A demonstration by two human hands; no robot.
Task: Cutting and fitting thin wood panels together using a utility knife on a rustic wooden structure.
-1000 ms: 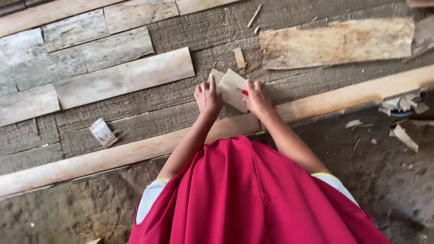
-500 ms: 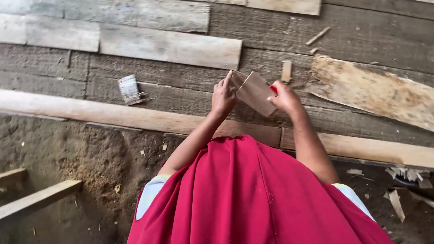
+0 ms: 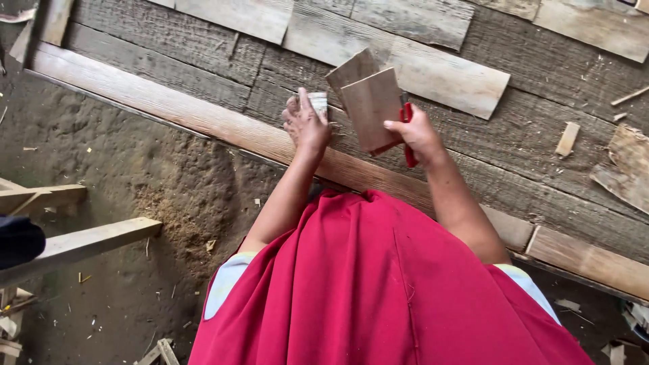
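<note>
— What is the right hand (image 3: pixel 420 135) doing?

— It is gripping two thin wooden boards (image 3: pixel 365 101), fanned one behind the other, with the thumb pressing on the front one. A red tool (image 3: pixel 407 138) is also sitting in that same hand, tucked against the boards; I cannot tell what kind of tool it is.

— And the left hand (image 3: pixel 305 125)?

— It is reaching down over the long wooden beam (image 3: pixel 203 118), fingers curled around a small pale packet (image 3: pixel 318 103) lying on the planks just past the beam. Whether it is fully gripping the packet or only touching it, I cannot tell.

— Where are the boards sitting, then?

— They are being held up in the air above the plank floor (image 3: pixel 514 155), just to the right of the packet, close to it but apart from the left hand.

— Anything else around?

— A lighter plank (image 3: pixel 419 64) is lying behind the boards, small wood scraps (image 3: pixel 566 138) are lying to the right, and a red garment (image 3: pixel 378 290) is filling the bottom of the view. Sawdust-covered ground (image 3: pixel 135 176) is spreading on the left, with loose timber pieces (image 3: pixel 81 243) lying on it.
</note>
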